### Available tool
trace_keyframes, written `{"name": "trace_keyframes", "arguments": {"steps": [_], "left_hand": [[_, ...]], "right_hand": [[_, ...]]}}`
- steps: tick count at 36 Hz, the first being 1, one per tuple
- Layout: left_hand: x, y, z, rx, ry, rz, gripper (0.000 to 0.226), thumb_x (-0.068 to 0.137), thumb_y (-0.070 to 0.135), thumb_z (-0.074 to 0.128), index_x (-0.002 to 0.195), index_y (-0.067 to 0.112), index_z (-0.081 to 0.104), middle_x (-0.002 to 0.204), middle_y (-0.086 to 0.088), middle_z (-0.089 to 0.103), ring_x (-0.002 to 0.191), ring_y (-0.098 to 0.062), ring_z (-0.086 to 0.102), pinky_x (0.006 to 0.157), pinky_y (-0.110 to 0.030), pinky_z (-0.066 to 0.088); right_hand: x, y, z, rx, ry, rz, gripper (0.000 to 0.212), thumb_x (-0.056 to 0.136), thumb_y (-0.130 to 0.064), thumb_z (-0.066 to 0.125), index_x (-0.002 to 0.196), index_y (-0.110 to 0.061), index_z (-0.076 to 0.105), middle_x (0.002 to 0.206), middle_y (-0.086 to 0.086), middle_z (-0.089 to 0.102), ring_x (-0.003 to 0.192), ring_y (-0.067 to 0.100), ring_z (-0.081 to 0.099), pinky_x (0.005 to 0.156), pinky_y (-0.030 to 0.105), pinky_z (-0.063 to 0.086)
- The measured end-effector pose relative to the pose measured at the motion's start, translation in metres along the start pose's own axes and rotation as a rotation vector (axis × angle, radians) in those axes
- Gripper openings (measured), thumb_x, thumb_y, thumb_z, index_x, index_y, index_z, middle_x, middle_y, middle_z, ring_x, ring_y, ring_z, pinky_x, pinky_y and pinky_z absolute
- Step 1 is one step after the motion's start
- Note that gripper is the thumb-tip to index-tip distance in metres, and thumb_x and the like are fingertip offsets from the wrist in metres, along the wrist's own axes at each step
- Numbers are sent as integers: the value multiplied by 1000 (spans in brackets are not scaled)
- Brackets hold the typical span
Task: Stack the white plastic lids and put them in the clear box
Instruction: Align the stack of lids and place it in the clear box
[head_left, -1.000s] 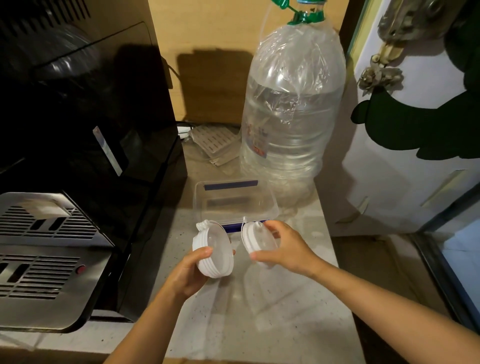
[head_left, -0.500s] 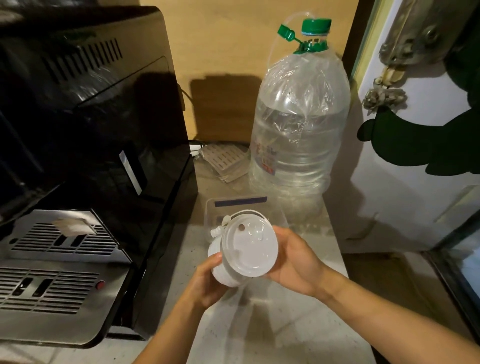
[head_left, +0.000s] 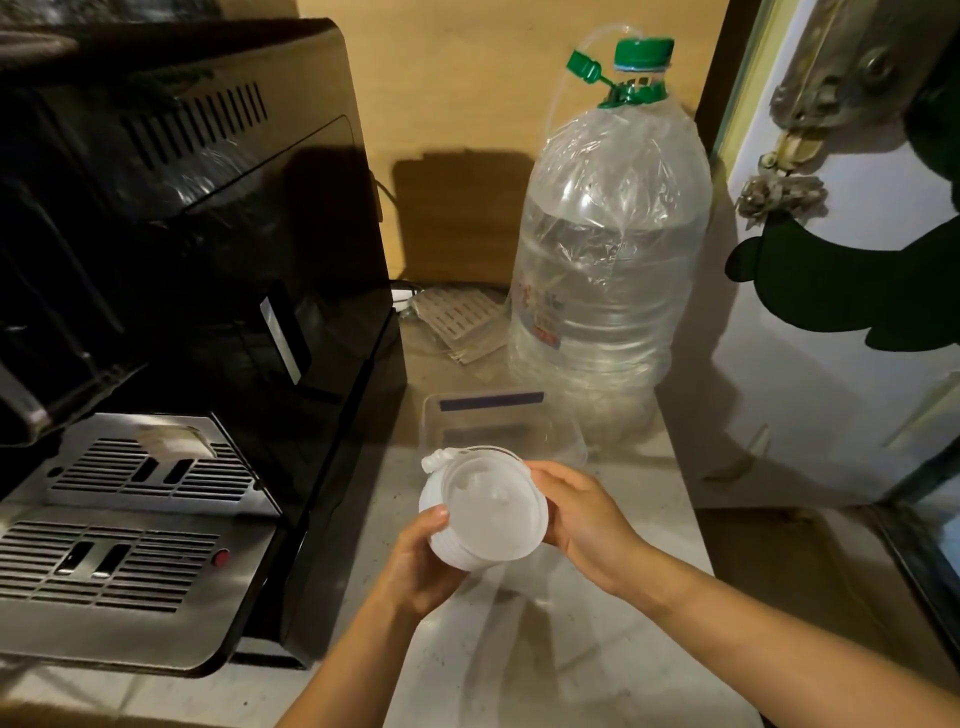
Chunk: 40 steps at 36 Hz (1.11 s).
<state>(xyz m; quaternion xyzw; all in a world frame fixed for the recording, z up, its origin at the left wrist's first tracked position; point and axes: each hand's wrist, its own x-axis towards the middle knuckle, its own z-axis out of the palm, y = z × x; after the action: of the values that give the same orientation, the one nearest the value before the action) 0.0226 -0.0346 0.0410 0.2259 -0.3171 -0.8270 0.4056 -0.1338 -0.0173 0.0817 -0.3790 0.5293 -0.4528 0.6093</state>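
Observation:
A stack of white plastic lids (head_left: 483, 512) is held in the air above the countertop, tilted toward me so that I see into the hollow of the top lid. My left hand (head_left: 421, 566) grips the stack from below and on the left. My right hand (head_left: 576, 519) presses against its right rim. Just behind the stack stands the clear box (head_left: 441, 421) with a dark blue strip on its far rim. Its near side is hidden by the lids.
A black coffee machine (head_left: 218, 291) with a metal drip tray (head_left: 130, 525) fills the left. A big water bottle (head_left: 608, 260) with a green cap stands behind the box on the right. The pale countertop (head_left: 519, 649) ends near a white door (head_left: 831, 338).
One second ago each hand held lids apart. They came together into one stack, and the top lid now sits down onto the stack between both hands.

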Motion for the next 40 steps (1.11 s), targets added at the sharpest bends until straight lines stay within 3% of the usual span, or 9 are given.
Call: {"name": "trace_keyframes", "arguments": {"steps": [8,14,18,22,26,29,34,37,40], "left_hand": [[1,-6,4,15,10,-3,75,28,41,87,94,18,63,82,-5,71,75,-19,64,60,-31,56],[1,-7,3,-28,14,10,76,28,38,88,95,17,61,87,-9,64,77,-21,61,60,-31,56],[1,-5,6,7,-1,10,75,28,40,87,95,18,62,86,-7,65,78,-20,61,61,-30,56],[1,-4,7,13,8,4,76,27,40,87,96,19,61,87,-8,64,79,-21,60,62,-31,56],[2,-3,10,44,8,-4,81,26,41,87,97,19,57,90,-8,59,78,-21,59,62,-31,57],[2,-2,14,87,11,-18,83,23,42,87,96,20,55,89,-8,58,78,-20,59,62,-29,56],[4,-1,18,138,38,-31,91,19,43,87,99,17,51,88,-8,56,77,-19,59,59,-27,56],[6,-1,21,169,38,-23,89,20,41,87,97,14,52,78,-3,67,72,-16,66,57,-26,56],[10,-2,25,187,56,10,88,22,41,87,97,12,53,72,0,71,70,-14,68,57,-27,56]], "right_hand": [[2,7,13,-293,304,-149,24,89,-10,47,81,6,62,74,9,56,72,17,46,64,28,38],[6,12,19,-354,349,-191,31,88,-10,48,59,-7,59,61,2,52,61,12,43,57,22,37],[9,14,19,-385,343,-230,25,89,-12,50,78,6,64,77,16,63,71,18,50,60,24,40],[10,14,18,-428,312,-238,30,90,-15,49,81,11,61,85,33,63,68,18,45,60,27,36],[9,11,16,-493,269,-267,29,92,-16,47,90,5,66,91,27,68,75,20,55,63,26,45],[9,9,14,-569,253,-315,28,93,-15,45,99,4,65,98,24,69,89,32,62,79,40,51],[15,13,10,-691,191,-349,27,94,-18,44,109,-9,64,90,4,65,82,15,55,64,11,40],[19,16,7,-728,129,-307,27,94,-22,42,109,-11,63,98,9,69,88,20,60,72,23,46],[23,15,7,-763,55,-253,32,95,-27,38,123,-20,52,110,12,66,100,27,60,88,40,52]]}}
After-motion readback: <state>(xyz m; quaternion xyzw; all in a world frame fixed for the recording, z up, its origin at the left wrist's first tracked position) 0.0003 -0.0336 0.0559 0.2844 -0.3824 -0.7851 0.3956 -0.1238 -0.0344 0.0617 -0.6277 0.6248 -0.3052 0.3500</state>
